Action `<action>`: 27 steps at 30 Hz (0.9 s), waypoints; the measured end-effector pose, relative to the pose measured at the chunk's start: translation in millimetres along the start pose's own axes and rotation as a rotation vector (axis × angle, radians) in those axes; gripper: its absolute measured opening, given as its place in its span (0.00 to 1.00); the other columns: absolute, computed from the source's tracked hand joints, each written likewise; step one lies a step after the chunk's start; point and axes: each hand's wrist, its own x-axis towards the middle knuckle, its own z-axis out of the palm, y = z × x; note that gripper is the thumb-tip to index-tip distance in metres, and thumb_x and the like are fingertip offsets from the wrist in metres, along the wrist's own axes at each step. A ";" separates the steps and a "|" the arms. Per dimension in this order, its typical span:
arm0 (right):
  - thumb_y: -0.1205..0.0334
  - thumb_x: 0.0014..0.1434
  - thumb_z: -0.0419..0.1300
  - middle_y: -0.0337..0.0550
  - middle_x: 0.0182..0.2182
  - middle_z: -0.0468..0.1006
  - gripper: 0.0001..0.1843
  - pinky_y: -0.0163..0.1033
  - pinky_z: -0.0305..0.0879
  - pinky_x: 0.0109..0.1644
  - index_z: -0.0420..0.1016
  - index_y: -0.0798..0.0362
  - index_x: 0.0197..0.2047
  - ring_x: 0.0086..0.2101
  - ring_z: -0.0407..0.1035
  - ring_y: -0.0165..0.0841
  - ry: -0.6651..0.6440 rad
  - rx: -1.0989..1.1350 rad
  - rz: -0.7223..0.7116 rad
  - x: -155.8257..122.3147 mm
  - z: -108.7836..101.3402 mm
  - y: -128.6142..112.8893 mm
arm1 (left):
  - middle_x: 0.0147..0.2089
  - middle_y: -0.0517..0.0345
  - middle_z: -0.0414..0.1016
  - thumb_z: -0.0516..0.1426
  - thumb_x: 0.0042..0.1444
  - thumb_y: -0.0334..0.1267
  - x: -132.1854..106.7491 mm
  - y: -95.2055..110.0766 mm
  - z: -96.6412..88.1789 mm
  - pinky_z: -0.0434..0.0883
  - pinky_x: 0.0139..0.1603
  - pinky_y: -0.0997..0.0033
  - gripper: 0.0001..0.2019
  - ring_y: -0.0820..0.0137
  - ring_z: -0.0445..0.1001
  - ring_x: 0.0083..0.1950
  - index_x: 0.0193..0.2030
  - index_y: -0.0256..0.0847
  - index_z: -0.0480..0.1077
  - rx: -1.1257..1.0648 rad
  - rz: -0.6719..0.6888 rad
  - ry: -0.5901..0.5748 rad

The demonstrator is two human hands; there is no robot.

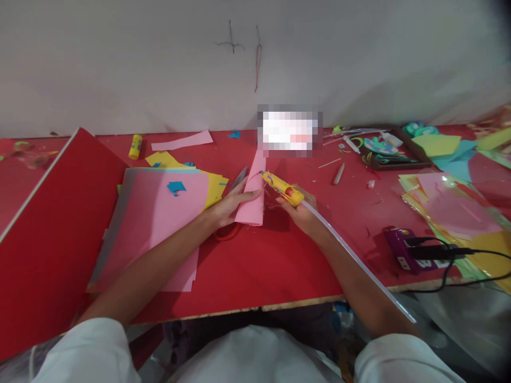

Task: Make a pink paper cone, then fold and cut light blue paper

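Note:
My left hand (231, 205) is closed around a rolled or folded piece of pink paper (252, 205), thumb lying across its front. In my right hand (301, 213) is a yellow hot glue gun (281, 187). Its nozzle meets or nearly meets the paper's right edge; I cannot tell which. A long clear glue stick (359, 259) runs out of the gun's back along my right forearm. Partly hidden below my left hand lies a pair of scissors (228, 232) with red-orange handles. Pink paper sheets (181, 226) are stacked beneath my left forearm.
A red board (67, 229) stands at the left. A yellow tube (136, 147) and a pink strip (183, 141) lie near the wall. To the right are a dark tray (415, 154) of supplies, a purple box (403, 250) with black cables, and packaged coloured paper (459, 205).

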 end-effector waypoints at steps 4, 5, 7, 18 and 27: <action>0.40 0.71 0.55 0.50 0.43 0.82 0.20 0.51 0.76 0.55 0.79 0.46 0.47 0.47 0.79 0.47 -0.030 0.023 -0.013 0.3 -1.9 -2.6 | 0.45 0.51 0.82 0.75 0.50 0.40 -0.2 -0.3 0.4 0.78 0.48 0.60 0.38 0.64 0.80 0.39 0.68 0.46 0.70 0.015 0.003 0.018; 0.39 0.71 0.55 0.50 0.43 0.82 0.21 0.51 0.76 0.54 0.79 0.46 0.47 0.46 0.80 0.46 -0.045 0.036 -0.019 0.4 -2.3 -3.2 | 0.46 0.51 0.82 0.75 0.49 0.40 -0.4 -0.3 0.5 0.78 0.48 0.60 0.39 0.64 0.80 0.39 0.69 0.46 0.70 0.018 0.003 0.023; 0.38 0.72 0.54 0.50 0.42 0.83 0.23 0.50 0.77 0.53 0.79 0.47 0.47 0.45 0.80 0.46 -0.045 0.065 -0.026 0.5 -2.1 -3.5 | 0.47 0.51 0.81 0.76 0.48 0.41 -1.3 0.1 0.9 0.78 0.50 0.60 0.41 0.64 0.80 0.41 0.69 0.47 0.70 0.027 0.003 0.037; 0.33 0.71 0.54 0.48 0.36 0.81 0.27 0.46 0.75 0.41 0.79 0.48 0.44 0.36 0.78 0.42 0.029 0.111 -0.143 -1.4 0.4 -6.6 | 0.63 0.46 0.79 0.75 0.48 0.44 -4.1 1.9 5.6 0.76 0.62 0.54 0.43 0.52 0.79 0.61 0.71 0.49 0.69 0.126 -0.002 0.066; 0.35 0.70 0.56 0.48 0.37 0.82 0.25 0.49 0.77 0.44 0.80 0.47 0.44 0.37 0.79 0.44 0.079 0.127 -0.094 -0.9 -0.7 -2.6 | 0.67 0.43 0.76 0.74 0.51 0.47 -0.5 -3.0 -0.2 0.72 0.70 0.48 0.41 0.47 0.74 0.69 0.72 0.47 0.69 0.108 0.056 0.065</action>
